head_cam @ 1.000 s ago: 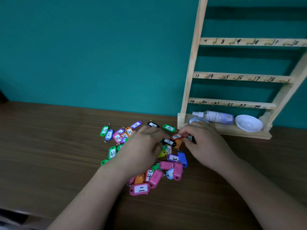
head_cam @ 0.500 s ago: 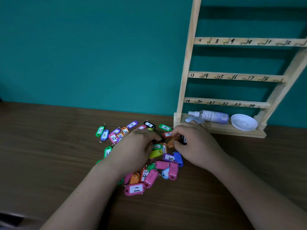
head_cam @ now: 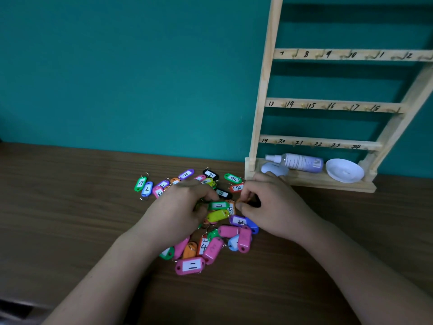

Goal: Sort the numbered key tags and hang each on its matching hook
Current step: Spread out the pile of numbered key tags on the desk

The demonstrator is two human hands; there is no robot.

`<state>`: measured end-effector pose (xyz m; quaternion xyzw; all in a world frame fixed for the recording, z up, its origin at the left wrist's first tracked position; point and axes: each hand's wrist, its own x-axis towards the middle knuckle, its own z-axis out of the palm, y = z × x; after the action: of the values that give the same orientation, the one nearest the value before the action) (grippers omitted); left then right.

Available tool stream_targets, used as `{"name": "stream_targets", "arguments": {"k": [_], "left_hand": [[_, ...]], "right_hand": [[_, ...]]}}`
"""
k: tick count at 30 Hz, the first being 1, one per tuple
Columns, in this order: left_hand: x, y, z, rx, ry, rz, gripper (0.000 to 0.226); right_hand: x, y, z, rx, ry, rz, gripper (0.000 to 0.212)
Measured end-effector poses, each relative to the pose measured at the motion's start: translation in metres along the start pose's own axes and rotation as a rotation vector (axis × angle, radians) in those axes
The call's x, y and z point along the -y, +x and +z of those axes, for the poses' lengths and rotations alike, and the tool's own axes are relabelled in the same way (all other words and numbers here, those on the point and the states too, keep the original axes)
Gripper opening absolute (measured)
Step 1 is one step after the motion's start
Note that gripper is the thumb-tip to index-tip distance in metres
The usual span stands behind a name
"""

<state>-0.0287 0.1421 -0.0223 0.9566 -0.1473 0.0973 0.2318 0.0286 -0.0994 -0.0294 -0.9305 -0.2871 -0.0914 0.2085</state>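
Left hand (head_cam: 180,208), right hand (head_cam: 277,208), one rack (head_cam: 266,90)

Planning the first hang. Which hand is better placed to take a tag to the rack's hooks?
Right, probably: the right hand lies close to the rack, which stands on that side; the left hand lies over the key tags, farther off.

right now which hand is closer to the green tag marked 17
Left. The left hand sits over the pile just right of the green tag marked 17; the right hand is farther right, pinching an orange tag.
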Motion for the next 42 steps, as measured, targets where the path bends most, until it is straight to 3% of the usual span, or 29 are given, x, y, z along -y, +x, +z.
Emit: {"name": "stream_targets", "arguments": {"k": [6,16,24,35,42], "left_hand": [[-0.006,-0.001,0.002,0.019,-0.052,0.078,0.029],[-0.004,-0.002,0.008,0.029,-0.056,0.069,0.029],[-0.003,-0.001,0.008,0.014,-0.035,0.066,0.028],[-0.014,0.005,0.013,-0.011,-0.035,0.111,0.027],[-0.015,0.005,0.01,0.021,-0.034,0.121,0.024]], "right_hand": [[0.0,0.0,-0.003,0.034,0.027,-0.001,0.012],[-0.009,0.005,-0.001,-0.161,0.371,0.065,0.01],[-0.009,0.011,0.008,-0.179,0.206,0.098,0.005],[-0.011,0.015,0.013,-0.242,0.228,0.152,0.005],[-0.01,0.01,0.005,-0.181,0.218,0.086,0.005]]}}
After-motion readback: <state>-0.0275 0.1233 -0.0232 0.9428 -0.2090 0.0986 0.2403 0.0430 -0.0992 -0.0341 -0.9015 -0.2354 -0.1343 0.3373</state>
